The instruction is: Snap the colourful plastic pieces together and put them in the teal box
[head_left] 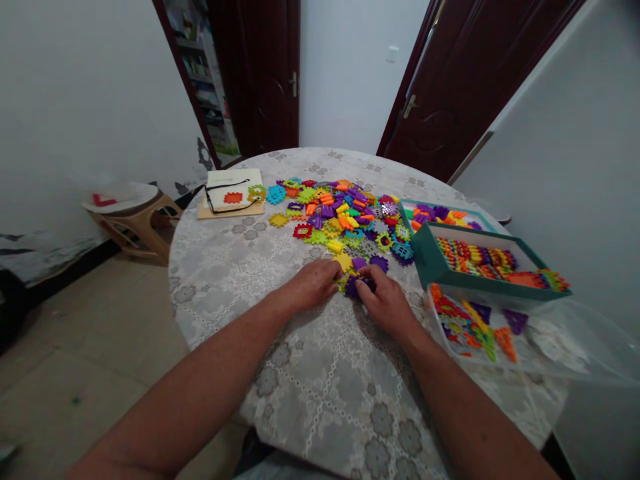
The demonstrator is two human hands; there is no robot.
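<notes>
My left hand (314, 283) and my right hand (386, 300) rest close together on the round table (260, 267), fingers curled around a small cluster of joined plastic pieces (353, 283), purple and yellow-green. Both hands pinch this cluster from either side. Just beyond it lies a wide heap of colourful interlocking plastic pieces (345, 213), in purple, orange, green, blue and yellow.
A teal box (435, 267) with more pieces stands at the right, with a clear plastic bag (500, 327) of pieces in front of it. A booklet (231, 192) with a black cord lies at the far left. A wooden stool (135, 217) stands beside the table. Dark doors are behind.
</notes>
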